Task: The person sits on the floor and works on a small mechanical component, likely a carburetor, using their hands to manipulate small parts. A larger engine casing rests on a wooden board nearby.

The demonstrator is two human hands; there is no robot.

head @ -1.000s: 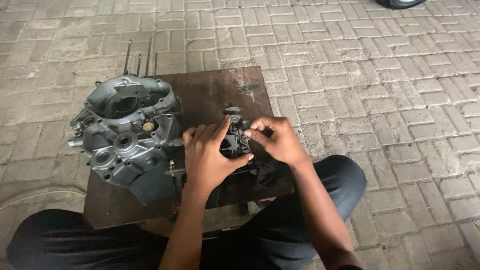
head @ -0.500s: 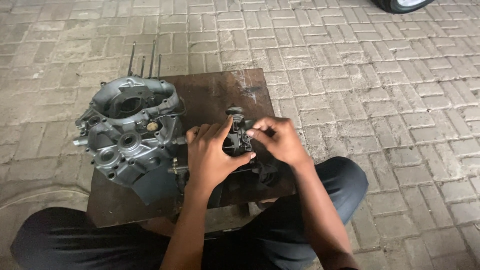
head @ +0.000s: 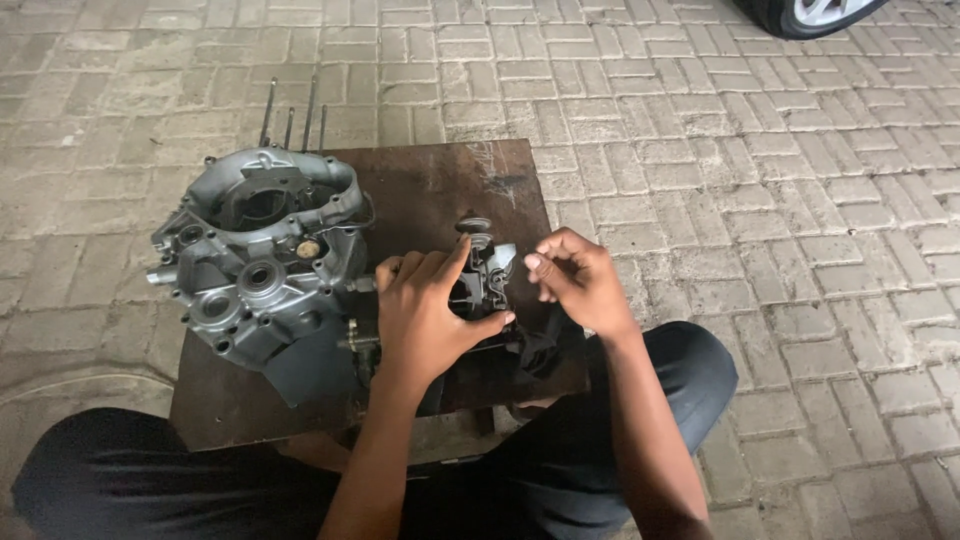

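Observation:
A small grey metal engine part [head: 484, 268] with a round cap on top stands on a rusty brown metal stand [head: 430, 195]. My left hand [head: 428, 315] wraps around its near side and grips it. My right hand [head: 578, 280] hovers just to its right, fingers curled, fingertips close to the part but apart from it. To the left on the stand lies a large grey engine crankcase [head: 255, 260] with several bearing holes and a brass plug.
Thin metal studs [head: 290, 115] stick up behind the crankcase. The stand sits on a paved brick ground [head: 700, 150]. A vehicle tyre [head: 810, 14] shows at the top right. My knees in dark trousers [head: 690, 370] flank the stand.
My right hand has come off the small part and pulled slightly to the right. My left hand keeps its grip. The view has shifted a little.

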